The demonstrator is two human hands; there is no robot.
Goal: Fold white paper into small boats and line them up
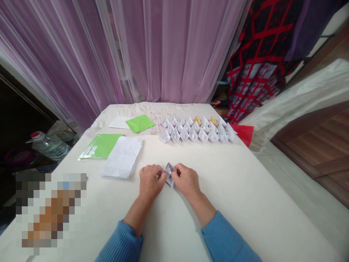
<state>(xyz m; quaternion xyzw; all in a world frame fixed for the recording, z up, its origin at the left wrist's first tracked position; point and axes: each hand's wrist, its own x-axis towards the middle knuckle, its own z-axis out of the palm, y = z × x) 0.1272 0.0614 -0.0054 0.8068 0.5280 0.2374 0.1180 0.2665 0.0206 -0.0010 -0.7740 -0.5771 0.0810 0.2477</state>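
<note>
Between my two hands is a small folded white paper piece (169, 170), diamond-shaped from above with a hollow middle. My left hand (151, 181) pinches its left side, thumb on the near part and fingers curled. On the right side, my right hand (188, 179) grips it the same way, with the fingertips partly hidden. Beyond my hands stand rows of folded paper boats (193, 135), mostly white with a couple of yellow ones. To the left of my hands lies a stack of creased white paper sheets (122, 157).
A green paper pack (105, 145) in clear wrap lies left of the white stack. Farther back are a green sheet (140, 123) and a white sheet (119, 122). Red paper (243, 134) sticks out at the table's right edge. A blurred-out patch (54, 211) covers something at left.
</note>
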